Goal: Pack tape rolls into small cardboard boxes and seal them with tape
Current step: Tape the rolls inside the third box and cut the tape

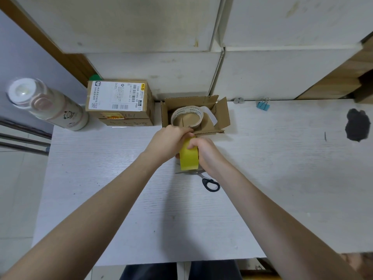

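A small open cardboard box stands at the back of the white table, its flaps up. A printed tape roll sits inside it, sticking up above the rim. Just in front of the box I hold a yellow tape roll on edge above the table. My right hand grips its right side. My left hand grips the roll's top left, fingertips at the near edge of the box.
Black-handled scissors lie under the yellow roll. Sealed labelled boxes are stacked left of the open box, with a white bottle further left. A blue binder clip and a dark stain are at the back right.
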The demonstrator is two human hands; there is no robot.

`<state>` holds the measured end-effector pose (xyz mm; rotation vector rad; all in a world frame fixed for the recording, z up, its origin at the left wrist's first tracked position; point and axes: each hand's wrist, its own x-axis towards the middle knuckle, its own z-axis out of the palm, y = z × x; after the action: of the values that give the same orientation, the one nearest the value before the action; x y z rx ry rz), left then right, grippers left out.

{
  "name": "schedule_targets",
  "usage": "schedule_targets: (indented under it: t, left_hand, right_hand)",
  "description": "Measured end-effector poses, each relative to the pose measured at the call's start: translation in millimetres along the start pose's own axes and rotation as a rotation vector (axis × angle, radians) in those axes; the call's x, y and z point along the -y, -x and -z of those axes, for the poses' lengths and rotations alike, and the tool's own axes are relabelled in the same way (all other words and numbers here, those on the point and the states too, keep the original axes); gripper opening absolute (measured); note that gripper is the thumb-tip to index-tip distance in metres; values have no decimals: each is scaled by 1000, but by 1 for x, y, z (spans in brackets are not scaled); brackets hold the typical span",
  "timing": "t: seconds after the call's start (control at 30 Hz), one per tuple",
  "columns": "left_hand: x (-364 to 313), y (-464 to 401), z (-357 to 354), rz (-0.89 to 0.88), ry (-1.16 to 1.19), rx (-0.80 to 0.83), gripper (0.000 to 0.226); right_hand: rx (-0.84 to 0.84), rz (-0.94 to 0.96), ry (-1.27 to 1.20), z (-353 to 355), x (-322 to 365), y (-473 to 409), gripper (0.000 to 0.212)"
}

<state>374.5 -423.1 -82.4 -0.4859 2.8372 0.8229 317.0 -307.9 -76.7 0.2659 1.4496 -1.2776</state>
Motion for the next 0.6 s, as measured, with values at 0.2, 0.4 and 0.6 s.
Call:
schedule_targets:
  t: [0.2, 0.4, 0.6]
  left_hand:
    - [-1, -10, -2, -15, -255, -23, 25]
    - [-6, -9, 0, -20, -258, -104, 21]
    - [-8, -3, 5, -30, -243, -157, 18]
  right_hand:
    - [94, 185, 140, 9, -15, 5, 18]
    - [-97, 377, 384, 5, -20, 3, 23]
    - [-52, 136, 159, -3, -9, 2, 33]
